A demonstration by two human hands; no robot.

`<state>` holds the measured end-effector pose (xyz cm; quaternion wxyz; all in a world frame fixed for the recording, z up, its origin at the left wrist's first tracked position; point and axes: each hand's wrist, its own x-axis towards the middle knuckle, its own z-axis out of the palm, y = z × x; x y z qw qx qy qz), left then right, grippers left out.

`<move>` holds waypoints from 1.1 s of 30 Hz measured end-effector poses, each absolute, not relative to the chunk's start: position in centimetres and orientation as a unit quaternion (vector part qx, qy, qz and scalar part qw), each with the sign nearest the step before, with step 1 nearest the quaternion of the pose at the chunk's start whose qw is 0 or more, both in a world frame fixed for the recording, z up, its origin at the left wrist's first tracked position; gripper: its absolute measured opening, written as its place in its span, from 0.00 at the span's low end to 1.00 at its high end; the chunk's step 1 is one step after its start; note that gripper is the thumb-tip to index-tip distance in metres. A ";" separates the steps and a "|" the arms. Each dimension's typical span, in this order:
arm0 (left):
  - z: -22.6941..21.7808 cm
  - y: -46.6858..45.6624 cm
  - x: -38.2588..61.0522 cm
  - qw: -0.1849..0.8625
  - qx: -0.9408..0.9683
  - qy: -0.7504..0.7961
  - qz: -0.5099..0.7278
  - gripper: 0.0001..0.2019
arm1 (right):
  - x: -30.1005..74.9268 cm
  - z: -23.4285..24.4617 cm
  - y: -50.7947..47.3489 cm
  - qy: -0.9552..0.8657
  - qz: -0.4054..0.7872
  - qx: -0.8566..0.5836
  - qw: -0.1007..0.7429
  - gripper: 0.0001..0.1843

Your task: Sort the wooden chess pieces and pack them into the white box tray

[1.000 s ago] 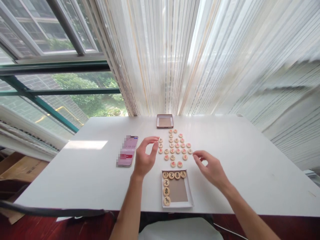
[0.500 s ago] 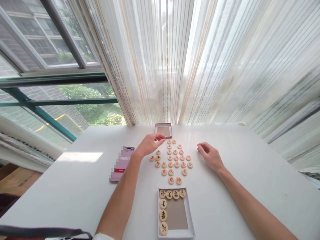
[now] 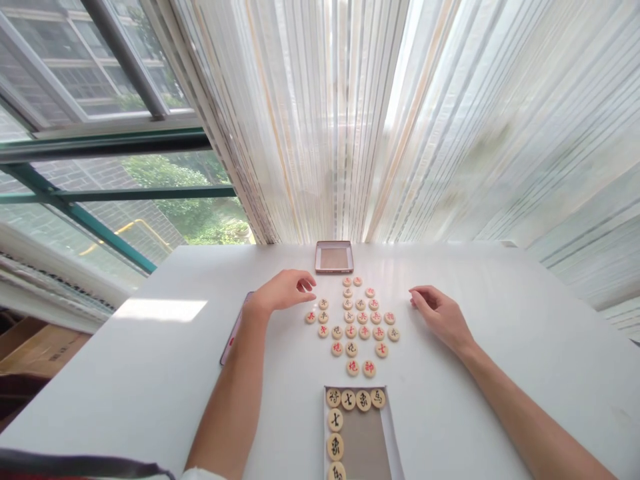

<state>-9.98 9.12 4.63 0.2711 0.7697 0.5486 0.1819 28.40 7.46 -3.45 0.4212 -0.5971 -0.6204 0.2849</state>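
Observation:
Several round wooden Chinese chess pieces [image 3: 363, 318], marked in red or black characters, lie face up in a loose cluster on the white table. My left hand [image 3: 287, 291] hovers at the cluster's far left, thumb and fingers apart with nothing between them, close to a black-marked piece [image 3: 323, 303]. To the right of the cluster rests my right hand [image 3: 443, 317], its fingers curled in and no piece showing in it. A shallow box [image 3: 394, 433] near me holds black-marked pieces in a row along its far side and a column down its left side.
The empty box lid [image 3: 334, 271] lies beyond the cluster, by the table's far edge. A phone [image 3: 234, 333] is partly covered by my left forearm. A striped sheer curtain [image 3: 325, 133] hangs behind the table [image 3: 165, 373], with a window at left.
My left hand has moved left and a little nearer, from beside the box lid, and its fingers have spread. My right hand stays beside the pieces. The view has shifted slightly.

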 end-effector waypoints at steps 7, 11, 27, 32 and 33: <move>4.1 9.3 -9.3 0.281 0.757 0.583 0.093 0.16 | 28.5 -3.6 7.4 -0.617 0.288 -0.600 0.421 0.15; 3.6 9.6 -7.8 0.276 0.756 0.589 0.070 0.16 | 28.5 -3.4 7.3 -0.616 0.289 -0.599 0.422 0.15; 2.3 10.0 -6.9 0.240 0.763 0.598 0.055 0.14 | 28.6 -3.4 7.2 -0.619 0.290 -0.601 0.415 0.13; 2.2 10.1 -6.5 0.215 0.761 0.609 0.063 0.11 | 28.6 -3.5 7.3 -0.622 0.287 -0.599 0.415 0.13; 2.1 10.1 -6.4 0.209 0.761 0.611 0.067 0.10 | 28.6 -3.6 7.3 -0.622 0.286 -0.599 0.416 0.13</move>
